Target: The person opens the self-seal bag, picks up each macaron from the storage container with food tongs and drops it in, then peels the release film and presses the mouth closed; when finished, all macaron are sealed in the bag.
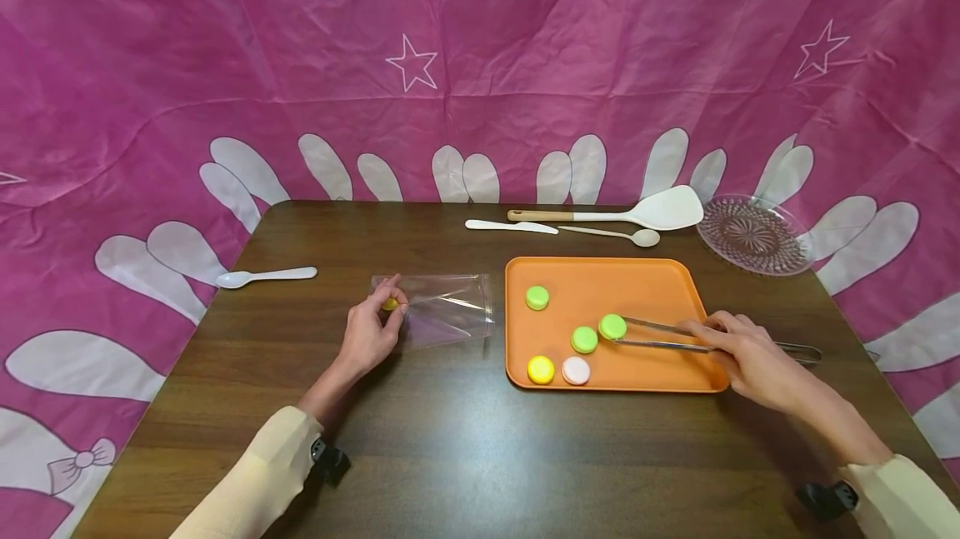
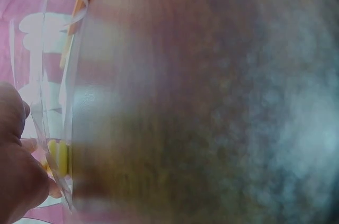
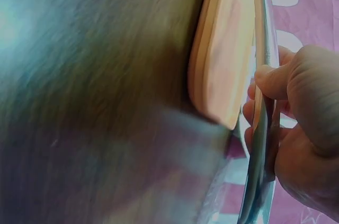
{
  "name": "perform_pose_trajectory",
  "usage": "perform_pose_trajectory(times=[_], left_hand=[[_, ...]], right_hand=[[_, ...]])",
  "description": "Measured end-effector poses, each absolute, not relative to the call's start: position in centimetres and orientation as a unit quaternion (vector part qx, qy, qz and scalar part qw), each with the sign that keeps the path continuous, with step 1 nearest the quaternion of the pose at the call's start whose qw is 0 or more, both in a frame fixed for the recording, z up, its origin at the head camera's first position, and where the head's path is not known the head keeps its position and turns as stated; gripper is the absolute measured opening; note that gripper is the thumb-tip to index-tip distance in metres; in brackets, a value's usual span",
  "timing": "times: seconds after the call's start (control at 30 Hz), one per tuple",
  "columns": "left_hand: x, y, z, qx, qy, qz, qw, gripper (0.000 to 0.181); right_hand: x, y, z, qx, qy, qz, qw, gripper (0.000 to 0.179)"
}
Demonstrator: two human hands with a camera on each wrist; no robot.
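Observation:
My left hand [image 1: 369, 335] pinches the near-left end of a clear plastic bag [image 1: 457, 310] lying on the table. Inside it, beside my fingers, sits a yellow macaron [image 1: 389, 304], also visible in the left wrist view. With my right hand [image 1: 750, 353] I grip metal tongs [image 1: 660, 346], thumb on one arm. The tips of the tongs reach a green macaron [image 1: 612, 326] over the orange tray [image 1: 645, 279]; whether it is lifted, I cannot tell. Two other green macarons [image 1: 585, 340], a yellow one [image 1: 541, 370] and a pale pink one [image 1: 576, 371] lie on the tray.
Behind the tray lie a white knife [image 1: 510, 226], a pale spoon [image 1: 643, 237] and a white spatula [image 1: 667, 208] with a wooden handle. A clear patterned plate [image 1: 753, 235] stands at the back right. Another white spoon [image 1: 266, 276] lies by the left edge.

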State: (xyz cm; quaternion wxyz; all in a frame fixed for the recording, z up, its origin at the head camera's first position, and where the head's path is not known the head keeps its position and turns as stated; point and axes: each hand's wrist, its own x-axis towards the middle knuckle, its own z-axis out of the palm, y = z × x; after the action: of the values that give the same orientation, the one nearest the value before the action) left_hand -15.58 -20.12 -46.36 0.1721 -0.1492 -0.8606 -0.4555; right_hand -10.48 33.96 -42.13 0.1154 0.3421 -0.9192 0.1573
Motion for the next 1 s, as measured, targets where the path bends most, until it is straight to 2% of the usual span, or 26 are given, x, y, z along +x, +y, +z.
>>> perform_pose_trajectory(times=[0.63,1.0], left_hand=[[-15.7,-19.8,-46.5,-0.146,-0.856,-0.465,0.171,0.015],[-15.6,-19.8,-46.3,-0.138,-0.858,-0.466,0.166,0.014]], right_hand=[[-12.9,29.0,-41.2,0.386,-0.898,0.174,0.12,0.066],[-14.4,26.0,-40.6,0.387,-0.901,0.17,0.098,0.062]])
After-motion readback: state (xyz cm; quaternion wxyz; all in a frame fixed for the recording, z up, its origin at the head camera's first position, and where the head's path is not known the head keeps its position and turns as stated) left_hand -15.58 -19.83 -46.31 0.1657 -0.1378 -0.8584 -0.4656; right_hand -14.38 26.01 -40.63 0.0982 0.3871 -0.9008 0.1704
